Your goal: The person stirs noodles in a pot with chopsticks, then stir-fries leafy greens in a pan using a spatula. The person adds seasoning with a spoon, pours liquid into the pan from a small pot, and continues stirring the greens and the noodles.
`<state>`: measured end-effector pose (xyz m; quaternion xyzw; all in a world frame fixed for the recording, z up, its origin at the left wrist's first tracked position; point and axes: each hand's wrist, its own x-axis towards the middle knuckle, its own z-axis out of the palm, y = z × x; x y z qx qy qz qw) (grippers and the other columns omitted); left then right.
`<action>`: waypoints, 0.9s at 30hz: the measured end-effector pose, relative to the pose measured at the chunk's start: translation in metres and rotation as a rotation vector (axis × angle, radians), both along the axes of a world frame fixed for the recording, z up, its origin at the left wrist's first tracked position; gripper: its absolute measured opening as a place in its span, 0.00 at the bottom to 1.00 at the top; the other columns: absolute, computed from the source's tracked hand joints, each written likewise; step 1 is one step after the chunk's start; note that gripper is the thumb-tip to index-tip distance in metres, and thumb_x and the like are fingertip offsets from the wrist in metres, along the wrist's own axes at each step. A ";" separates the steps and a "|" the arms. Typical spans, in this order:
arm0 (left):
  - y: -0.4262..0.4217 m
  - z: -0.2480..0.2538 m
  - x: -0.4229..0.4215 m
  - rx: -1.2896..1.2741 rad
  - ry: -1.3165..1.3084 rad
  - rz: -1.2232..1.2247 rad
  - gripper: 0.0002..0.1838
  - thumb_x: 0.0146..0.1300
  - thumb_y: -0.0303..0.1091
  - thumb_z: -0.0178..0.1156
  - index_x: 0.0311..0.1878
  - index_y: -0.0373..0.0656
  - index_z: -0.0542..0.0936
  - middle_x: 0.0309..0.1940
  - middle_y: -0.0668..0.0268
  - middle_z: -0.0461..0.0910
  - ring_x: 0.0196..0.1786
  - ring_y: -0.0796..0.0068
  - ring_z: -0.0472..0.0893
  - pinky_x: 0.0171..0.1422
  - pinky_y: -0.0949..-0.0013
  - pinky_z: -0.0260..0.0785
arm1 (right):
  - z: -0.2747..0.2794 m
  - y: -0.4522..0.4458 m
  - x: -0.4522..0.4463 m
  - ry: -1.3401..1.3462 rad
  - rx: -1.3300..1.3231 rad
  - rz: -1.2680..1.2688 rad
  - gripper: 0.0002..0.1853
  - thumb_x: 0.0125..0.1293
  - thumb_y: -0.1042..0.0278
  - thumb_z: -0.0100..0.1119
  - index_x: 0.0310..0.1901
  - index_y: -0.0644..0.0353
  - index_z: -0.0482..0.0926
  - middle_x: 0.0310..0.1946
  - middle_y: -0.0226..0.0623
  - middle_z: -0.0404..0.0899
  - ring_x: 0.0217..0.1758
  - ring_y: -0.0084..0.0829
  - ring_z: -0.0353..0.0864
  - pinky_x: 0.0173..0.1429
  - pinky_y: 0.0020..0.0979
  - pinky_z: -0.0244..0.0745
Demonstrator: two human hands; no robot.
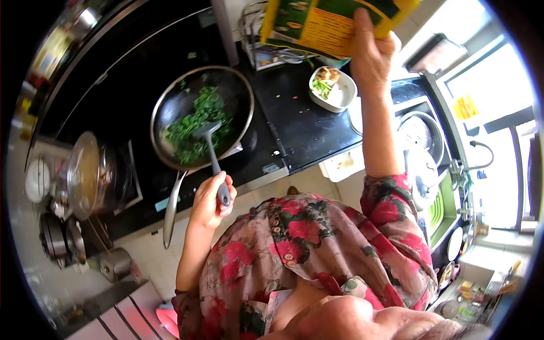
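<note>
My left hand is closed around the handle of a grey spatula, whose blade rests among chopped leafy greens in a wok. The wok's long metal handle points towards me, just left of that hand. At the top right my right hand grips a yellow and green printed packet, thumb laid over its front. Whether the packet is open cannot be seen. Below the packet stands a white bowl with chopped green and pale brown pieces inside.
A pot with a glass lid stands left of the wok on the black hob. Behind the bowl is a wire rack. To the right are a sink with a metal basin, a tap and a bright window. A drawer is below the counter.
</note>
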<state>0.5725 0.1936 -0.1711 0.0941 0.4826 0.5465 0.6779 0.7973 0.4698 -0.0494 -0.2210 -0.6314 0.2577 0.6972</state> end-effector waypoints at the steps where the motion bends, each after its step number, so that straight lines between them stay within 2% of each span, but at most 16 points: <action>1: 0.005 -0.001 0.004 0.004 0.007 -0.009 0.14 0.69 0.44 0.53 0.36 0.41 0.74 0.18 0.63 0.72 0.11 0.83 0.62 0.13 0.80 0.53 | 0.003 -0.003 0.022 -0.008 -0.067 -0.062 0.11 0.68 0.62 0.58 0.37 0.63 0.81 0.24 0.23 0.76 0.25 0.14 0.69 0.28 0.20 0.64; 2: 0.010 -0.002 0.007 0.010 0.015 -0.012 0.15 0.69 0.44 0.52 0.36 0.41 0.74 0.17 0.63 0.71 0.11 0.83 0.62 0.13 0.80 0.53 | 0.006 -0.004 0.044 -0.014 -0.132 -0.119 0.11 0.68 0.64 0.57 0.37 0.64 0.80 0.21 0.24 0.75 0.20 0.14 0.69 0.23 0.20 0.62; 4: 0.017 -0.006 0.013 0.020 0.028 -0.046 0.17 0.70 0.47 0.50 0.36 0.42 0.74 0.16 0.64 0.70 0.11 0.83 0.63 0.13 0.80 0.52 | -0.015 0.018 0.096 -0.091 -0.177 -0.270 0.11 0.68 0.64 0.55 0.40 0.64 0.80 0.23 0.28 0.78 0.24 0.18 0.74 0.29 0.22 0.69; 6: 0.023 -0.011 0.019 0.002 0.027 -0.071 0.20 0.71 0.50 0.48 0.36 0.41 0.74 0.16 0.64 0.71 0.10 0.83 0.62 0.13 0.80 0.52 | -0.060 0.057 0.143 -0.199 -0.135 -0.469 0.14 0.68 0.60 0.57 0.38 0.65 0.81 0.25 0.28 0.79 0.29 0.17 0.74 0.33 0.19 0.69; 10: 0.027 -0.017 0.033 -0.034 0.015 -0.043 0.23 0.72 0.52 0.45 0.38 0.39 0.75 0.16 0.64 0.71 0.11 0.82 0.62 0.13 0.80 0.52 | -0.162 0.123 0.186 -0.340 -0.222 -0.605 0.13 0.69 0.64 0.55 0.40 0.68 0.80 0.29 0.35 0.82 0.33 0.18 0.75 0.39 0.25 0.73; 13: 0.026 -0.014 0.046 -0.100 0.067 0.017 0.25 0.72 0.52 0.44 0.46 0.37 0.77 0.17 0.63 0.72 0.12 0.82 0.64 0.14 0.79 0.53 | -0.237 0.170 0.183 -0.244 -0.348 -0.600 0.12 0.69 0.66 0.54 0.42 0.68 0.79 0.29 0.38 0.82 0.33 0.21 0.75 0.41 0.27 0.73; 15: 0.024 -0.016 0.052 -0.108 0.112 0.065 0.24 0.72 0.51 0.44 0.47 0.37 0.77 0.18 0.63 0.73 0.13 0.82 0.64 0.15 0.79 0.53 | -0.268 0.200 0.177 -0.234 -0.368 -0.644 0.11 0.69 0.66 0.54 0.41 0.67 0.79 0.30 0.39 0.82 0.33 0.22 0.75 0.42 0.28 0.73; 18: 0.016 -0.015 0.060 -0.152 0.160 0.145 0.22 0.72 0.49 0.46 0.50 0.37 0.76 0.23 0.62 0.76 0.15 0.81 0.65 0.16 0.78 0.54 | -0.289 0.229 0.163 -0.316 -0.456 -0.659 0.14 0.66 0.62 0.58 0.39 0.67 0.79 0.31 0.45 0.81 0.31 0.31 0.75 0.41 0.32 0.73; 20: 0.016 -0.012 0.066 -0.185 0.165 0.168 0.22 0.73 0.49 0.45 0.52 0.38 0.75 0.25 0.62 0.76 0.15 0.81 0.66 0.17 0.78 0.54 | -0.313 0.252 0.163 -0.340 -0.646 -0.547 0.16 0.65 0.58 0.59 0.40 0.66 0.80 0.34 0.48 0.81 0.36 0.39 0.78 0.44 0.34 0.74; 22: 0.017 -0.005 0.072 -0.176 0.177 0.172 0.23 0.73 0.49 0.44 0.53 0.39 0.75 0.27 0.61 0.78 0.16 0.81 0.66 0.17 0.78 0.54 | -0.296 0.233 0.157 -0.604 -0.637 -0.734 0.18 0.63 0.56 0.60 0.45 0.63 0.79 0.39 0.50 0.81 0.43 0.43 0.80 0.49 0.36 0.75; 24: 0.015 0.000 0.074 -0.166 0.230 0.114 0.24 0.74 0.49 0.41 0.56 0.38 0.73 0.29 0.60 0.78 0.17 0.80 0.67 0.18 0.77 0.54 | -0.272 0.202 0.157 -0.625 -0.488 -0.842 0.19 0.64 0.59 0.60 0.53 0.60 0.76 0.43 0.49 0.81 0.46 0.42 0.82 0.53 0.38 0.75; 26: 0.008 0.001 0.071 -0.137 0.261 0.118 0.25 0.74 0.50 0.40 0.56 0.39 0.73 0.32 0.58 0.79 0.18 0.80 0.67 0.19 0.78 0.55 | -0.229 0.148 0.138 -0.381 -0.351 -0.804 0.19 0.66 0.61 0.58 0.55 0.58 0.74 0.44 0.48 0.81 0.46 0.37 0.82 0.52 0.36 0.77; 27: 0.004 0.002 0.068 -0.116 0.261 0.089 0.24 0.74 0.50 0.41 0.56 0.39 0.73 0.32 0.58 0.80 0.18 0.80 0.68 0.19 0.79 0.55 | -0.214 0.127 0.132 -0.383 -0.358 -0.699 0.18 0.67 0.61 0.57 0.55 0.58 0.75 0.43 0.46 0.82 0.45 0.34 0.83 0.51 0.34 0.78</action>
